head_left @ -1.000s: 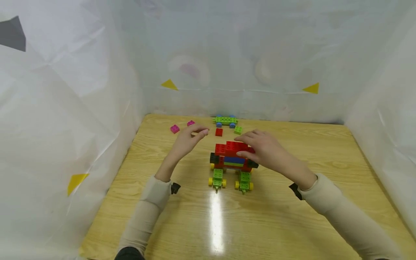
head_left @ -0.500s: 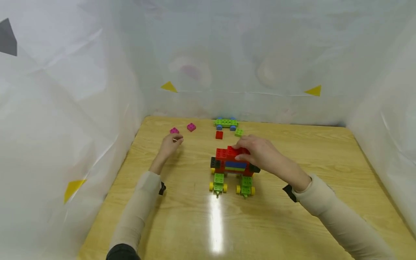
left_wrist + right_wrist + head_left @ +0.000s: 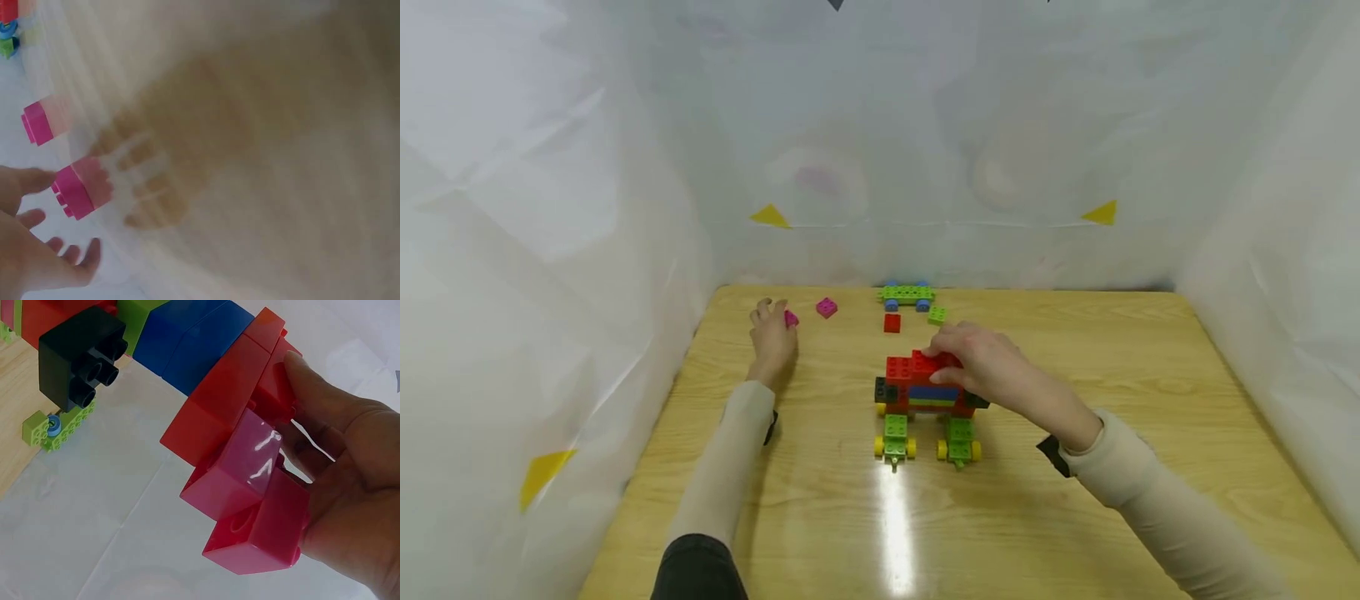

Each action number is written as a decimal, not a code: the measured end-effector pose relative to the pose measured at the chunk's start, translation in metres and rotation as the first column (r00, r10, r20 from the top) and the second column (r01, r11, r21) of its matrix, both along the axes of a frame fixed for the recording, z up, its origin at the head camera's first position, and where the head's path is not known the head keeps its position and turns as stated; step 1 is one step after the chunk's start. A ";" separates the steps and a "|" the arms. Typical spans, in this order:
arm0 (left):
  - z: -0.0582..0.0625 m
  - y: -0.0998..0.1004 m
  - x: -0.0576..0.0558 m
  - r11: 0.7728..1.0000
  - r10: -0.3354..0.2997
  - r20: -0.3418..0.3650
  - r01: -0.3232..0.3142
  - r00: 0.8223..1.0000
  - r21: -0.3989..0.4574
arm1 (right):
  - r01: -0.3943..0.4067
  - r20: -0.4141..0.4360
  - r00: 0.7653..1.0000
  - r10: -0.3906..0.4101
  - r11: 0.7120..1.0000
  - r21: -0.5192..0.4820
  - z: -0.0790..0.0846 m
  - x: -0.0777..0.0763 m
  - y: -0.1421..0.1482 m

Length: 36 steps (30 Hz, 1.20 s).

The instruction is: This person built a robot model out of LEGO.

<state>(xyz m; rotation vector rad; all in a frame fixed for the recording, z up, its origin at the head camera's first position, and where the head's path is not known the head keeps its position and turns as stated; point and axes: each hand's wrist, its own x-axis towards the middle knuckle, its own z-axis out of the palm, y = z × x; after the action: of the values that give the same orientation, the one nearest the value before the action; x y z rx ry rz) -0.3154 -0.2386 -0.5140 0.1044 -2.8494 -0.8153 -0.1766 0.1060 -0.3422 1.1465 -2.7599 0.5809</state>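
Note:
My left hand [image 3: 772, 337] is at the far left of the table, its fingers spread around a pink building brick [image 3: 792, 318]. In the left wrist view the thumb is at the edge of that pink brick [image 3: 76, 192], while the other fingers stand apart from it. Mid-table stands a model of building bricks, with red bricks [image 3: 898, 367] on top, a blue band, black side bricks and green wheeled bases [image 3: 895, 437]. My right hand [image 3: 988, 367] grips its red top. In the right wrist view the thumb lies on a red brick [image 3: 280, 384]; some fingers are hidden behind.
Another pink brick [image 3: 827, 307] lies right of the left hand. Near the table's back edge are a green wheeled base [image 3: 906, 293] with blue wheels, a red brick [image 3: 892, 323] and a lime brick [image 3: 937, 316]. White sheeting [image 3: 925, 125] rises behind the table [image 3: 1075, 333].
My left hand has moved from near the model leftward to the pink brick, its fingers now spread. The right hand has settled onto the model's red top. The head view has shifted slightly.

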 end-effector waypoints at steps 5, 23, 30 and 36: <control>0.006 -0.001 -0.001 0.997 -0.039 0.124 0.048 0.991 -0.068 | 0.007 0.011 1.000 -0.007 1.000 0.004 0.000 -0.001 -0.002; 0.051 0.034 0.049 0.933 -0.267 -0.330 0.328 0.905 0.145 | 0.021 0.030 0.999 -0.021 1.000 0.012 0.003 -0.006 0.000; 0.109 0.073 0.109 0.756 -0.448 -0.440 0.593 0.778 0.279 | 0.025 0.042 0.999 -0.028 0.998 0.066 0.005 -0.005 0.008; 0.126 0.096 0.136 0.642 -0.557 -0.422 0.694 0.715 0.326 | 0.009 0.014 1.000 -0.010 0.996 0.088 0.006 -0.008 0.015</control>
<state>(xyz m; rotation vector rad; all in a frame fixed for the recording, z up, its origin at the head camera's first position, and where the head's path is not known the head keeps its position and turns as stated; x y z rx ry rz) -0.1795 -0.1424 -0.3876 -0.9438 -2.3224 -1.4938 -0.1850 0.1209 -0.3361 1.1503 -2.8280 0.4729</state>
